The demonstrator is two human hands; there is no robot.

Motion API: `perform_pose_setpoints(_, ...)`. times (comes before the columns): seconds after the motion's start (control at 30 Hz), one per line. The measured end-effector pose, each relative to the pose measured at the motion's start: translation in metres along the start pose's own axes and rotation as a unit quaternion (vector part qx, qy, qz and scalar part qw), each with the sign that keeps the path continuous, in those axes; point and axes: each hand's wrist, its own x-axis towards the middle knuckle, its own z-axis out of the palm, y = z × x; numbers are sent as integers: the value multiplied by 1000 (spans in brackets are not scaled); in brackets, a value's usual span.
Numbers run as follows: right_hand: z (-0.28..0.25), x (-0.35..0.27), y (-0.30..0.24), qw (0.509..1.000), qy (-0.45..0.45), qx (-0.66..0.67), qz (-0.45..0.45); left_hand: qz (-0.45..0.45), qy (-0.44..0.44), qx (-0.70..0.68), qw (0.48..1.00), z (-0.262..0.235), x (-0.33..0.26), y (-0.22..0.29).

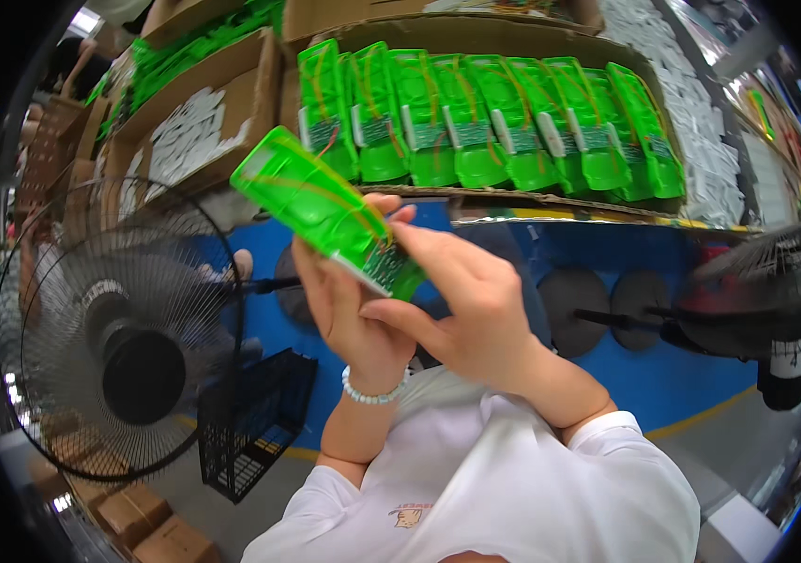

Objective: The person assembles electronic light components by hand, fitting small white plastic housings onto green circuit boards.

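Both my hands hold one bright green plastic housing [311, 199], tilted with its far end up to the left. Yellow wires run along its inside to a small green circuit board [383, 266] at the near end. My left hand [349, 314] supports it from below and the left side, fingers behind it. My right hand [471, 296] grips the board end, its thumb at the lower edge and its fingers over the right side. Just beyond, a cardboard box [551, 199] holds a row of several similar green housings [461, 122] with wires and boards.
A cardboard box of white parts [185, 131] stands at the left, with more green parts [194, 56] behind. White pieces [654, 94] lie at the right. A large fan [128, 347] is on the left, another [757, 291] on the right. A black crate [255, 422] sits below left.
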Motion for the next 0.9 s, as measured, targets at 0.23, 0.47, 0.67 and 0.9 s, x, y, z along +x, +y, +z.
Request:
perform_pose_setpoints(0.23, -5, -6, 3, 999, 15, 38, 0, 57, -5, 44, 997, 2, -11, -1)
perform_pose_setpoints(0.47, -41, 17, 22, 987, 97, -110, 64, 91, -26, 182, 979, -24, -10, -3)
perform_pose_setpoints(0.67, -42, 53, 49, 957, 177, -206, 98, 45, 44, 195, 979, -49, -12, 3)
perform_pose_setpoints(0.9, -4, 69, 37, 947, -15, -309, 92, 59, 59, 238, 968, -62, -1, 6)
